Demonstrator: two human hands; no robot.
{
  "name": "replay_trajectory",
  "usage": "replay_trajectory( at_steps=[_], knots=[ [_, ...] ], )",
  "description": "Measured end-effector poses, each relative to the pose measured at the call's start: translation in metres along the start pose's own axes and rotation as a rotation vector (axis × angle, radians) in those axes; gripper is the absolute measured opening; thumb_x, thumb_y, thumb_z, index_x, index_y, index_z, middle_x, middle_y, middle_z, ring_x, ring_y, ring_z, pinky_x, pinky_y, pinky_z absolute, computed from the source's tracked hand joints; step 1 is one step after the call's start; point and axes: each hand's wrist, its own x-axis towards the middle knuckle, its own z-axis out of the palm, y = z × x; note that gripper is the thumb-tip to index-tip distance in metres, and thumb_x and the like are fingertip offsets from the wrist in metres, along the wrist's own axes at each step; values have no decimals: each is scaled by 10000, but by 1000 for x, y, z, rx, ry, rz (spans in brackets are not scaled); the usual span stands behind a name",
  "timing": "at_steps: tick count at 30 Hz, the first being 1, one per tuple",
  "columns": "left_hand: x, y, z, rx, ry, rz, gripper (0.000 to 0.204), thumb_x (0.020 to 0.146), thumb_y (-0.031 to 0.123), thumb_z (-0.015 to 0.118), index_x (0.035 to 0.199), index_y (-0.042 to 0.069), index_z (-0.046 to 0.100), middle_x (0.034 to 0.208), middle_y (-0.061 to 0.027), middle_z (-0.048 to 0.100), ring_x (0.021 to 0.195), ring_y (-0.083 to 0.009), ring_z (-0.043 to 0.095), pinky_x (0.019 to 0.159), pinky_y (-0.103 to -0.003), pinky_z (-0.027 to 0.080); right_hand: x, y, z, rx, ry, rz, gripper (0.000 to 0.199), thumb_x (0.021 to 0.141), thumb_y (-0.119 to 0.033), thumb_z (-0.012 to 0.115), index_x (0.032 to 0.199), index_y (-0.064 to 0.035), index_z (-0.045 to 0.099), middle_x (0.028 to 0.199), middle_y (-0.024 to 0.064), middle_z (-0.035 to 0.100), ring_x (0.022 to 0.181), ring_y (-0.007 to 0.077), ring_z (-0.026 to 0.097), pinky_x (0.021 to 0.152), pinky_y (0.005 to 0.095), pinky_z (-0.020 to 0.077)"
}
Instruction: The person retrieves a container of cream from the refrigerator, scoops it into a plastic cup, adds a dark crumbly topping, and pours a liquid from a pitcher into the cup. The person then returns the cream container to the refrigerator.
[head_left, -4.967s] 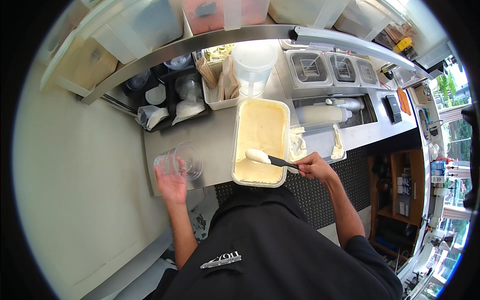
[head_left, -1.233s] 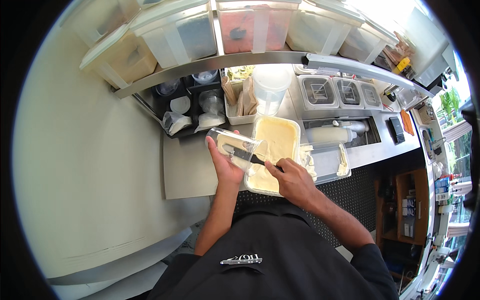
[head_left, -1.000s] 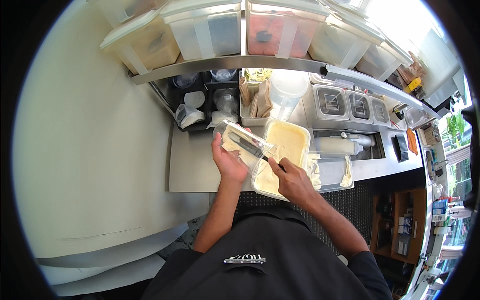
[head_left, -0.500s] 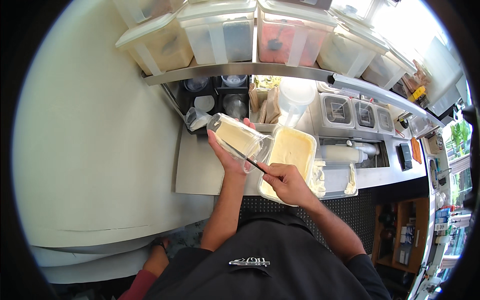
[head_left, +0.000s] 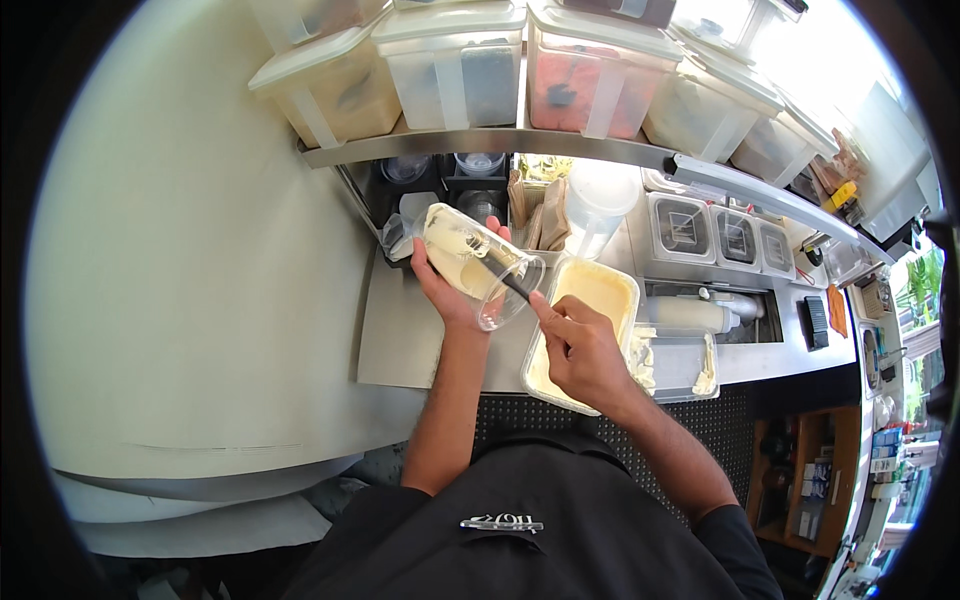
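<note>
My left hand is wrapped round a clear plastic container smeared inside with pale yellow cream. The container lies tilted, its mouth pointing right and down toward a rectangular tub of the same cream. With my right hand I grip the black handle of a spatula. Its blade reaches through the mouth into the container and is partly hidden by cream. The tub stands on the counter below and right of the container, partly covered by my right hand.
Right of the tub is a clear tray with cream scraps. Behind stand a tall translucent container, brown paper packets and lidded metal pans. A shelf bearing lidded bins crosses above the counter; a wall rises at left.
The spatula has moved within the container, and the cream there now lies in a different shape with clearer plastic showing. A bystander's leg at the lower left is out of view.
</note>
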Motion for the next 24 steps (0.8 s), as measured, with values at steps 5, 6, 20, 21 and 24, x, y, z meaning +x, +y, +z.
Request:
replay_trajectory(
  at_steps=[5, 6, 20, 21, 24],
  knots=[
    [-6, 6, 13, 46, 25, -103, 644, 937, 611, 498, 1260, 56, 555, 1169, -120, 623, 1038, -300, 619, 956, -455, 516, -2, 7, 16, -415, -43, -84, 701, 728, 48, 619, 1418, -1, 501, 1010, 150, 525, 667, 328, 632, 585, 437, 538],
    [-2, 3, 9, 87, 32, -67, 655, 934, 622, 501, 1255, 54, 557, 1164, -124, 623, 1033, -300, 619, 942, -448, 523, -3, 3, 23, -290, -83, -42, 554, 797, 26, 611, 1350, 16, 570, 936, 166, 565, 652, 305, 616, 586, 409, 514],
    [21, 24, -5, -56, -473, -119, 731, 922, 674, 500, 1184, -4, 580, 1079, -163, 636, 1011, -299, 623, 885, -440, 545, 14, -15, 35, -130, -55, -109, 613, 752, 33, 606, 1354, 102, 510, 977, 163, 571, 684, 357, 643, 602, 453, 546],
    [22, 23, -11, -76, -384, -78, 713, 924, 664, 506, 1186, 6, 582, 1079, -162, 636, 1018, -301, 623, 903, -441, 540, 17, -15, 36, 71, -85, -74, 623, 746, 37, 602, 1360, 86, 511, 983, 156, 569, 686, 360, 644, 599, 456, 547],
    [15, 16, 2, 14, -102, 33, 662, 915, 643, 533, 1214, 55, 584, 1091, -153, 636, 1057, -311, 618, 997, -443, 507, 22, -20, 29, 522, -78, 89, 554, 783, 37, 584, 1336, 37, 565, 953, 164, 596, 651, 350, 627, 612, 429, 528]
  ],
)
